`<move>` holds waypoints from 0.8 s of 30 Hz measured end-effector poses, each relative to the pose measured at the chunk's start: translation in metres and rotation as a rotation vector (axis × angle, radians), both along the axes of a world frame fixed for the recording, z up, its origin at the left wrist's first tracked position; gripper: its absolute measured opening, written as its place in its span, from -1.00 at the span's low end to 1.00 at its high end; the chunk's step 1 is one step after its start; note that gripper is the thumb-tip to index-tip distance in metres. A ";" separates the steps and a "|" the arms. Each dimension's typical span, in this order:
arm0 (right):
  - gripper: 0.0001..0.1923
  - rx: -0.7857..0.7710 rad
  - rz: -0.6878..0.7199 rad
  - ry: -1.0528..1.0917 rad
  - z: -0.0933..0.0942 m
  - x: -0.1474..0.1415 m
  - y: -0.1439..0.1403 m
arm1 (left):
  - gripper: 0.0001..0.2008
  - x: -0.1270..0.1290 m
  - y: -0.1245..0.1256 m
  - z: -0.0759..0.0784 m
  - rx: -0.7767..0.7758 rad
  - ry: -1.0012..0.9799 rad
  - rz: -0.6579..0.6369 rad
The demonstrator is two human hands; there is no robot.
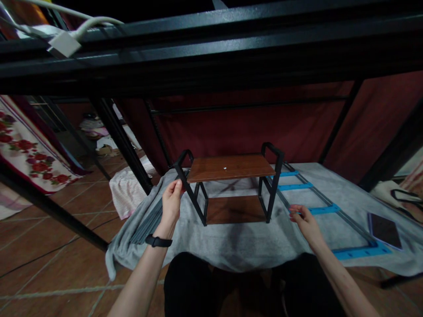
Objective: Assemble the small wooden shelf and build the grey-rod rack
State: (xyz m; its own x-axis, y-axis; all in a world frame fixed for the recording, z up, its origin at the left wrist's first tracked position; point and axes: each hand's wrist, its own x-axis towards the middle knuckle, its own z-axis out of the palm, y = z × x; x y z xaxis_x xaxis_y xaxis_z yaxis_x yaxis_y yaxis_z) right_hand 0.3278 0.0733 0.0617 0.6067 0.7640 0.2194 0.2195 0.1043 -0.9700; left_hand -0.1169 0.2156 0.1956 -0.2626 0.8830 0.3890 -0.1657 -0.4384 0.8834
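Head view: small shelf [231, 167] between left hand [172, 203], pinching its frame, and open right hand [304, 220].

two hands are seen: left hand [172, 200], right hand [306, 220]. one small shelf [231, 167] with two boards is counted, one tablet [385, 230], one grey blanket [231, 242], one wristband [158, 241].
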 end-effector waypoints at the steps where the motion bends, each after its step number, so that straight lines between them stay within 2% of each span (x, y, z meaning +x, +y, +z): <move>1: -0.57 0.022 0.010 -0.026 0.005 -0.002 0.007 | -0.66 0.002 0.000 0.001 -0.009 -0.038 -0.021; 7: -0.48 0.121 0.050 -0.101 0.042 -0.022 0.048 | -0.65 0.015 0.005 0.000 -0.048 -0.192 -0.135; 12: -0.48 0.149 0.130 -0.143 0.065 -0.035 0.063 | -0.61 0.022 0.011 -0.002 -0.051 -0.225 -0.212; 19: -0.46 0.119 0.145 -0.219 0.069 -0.030 0.059 | -0.60 0.024 0.014 -0.005 -0.010 -0.137 -0.137; 24: -0.46 0.095 0.118 -0.241 0.068 -0.023 0.057 | -0.60 0.032 0.012 -0.005 -0.047 -0.121 -0.167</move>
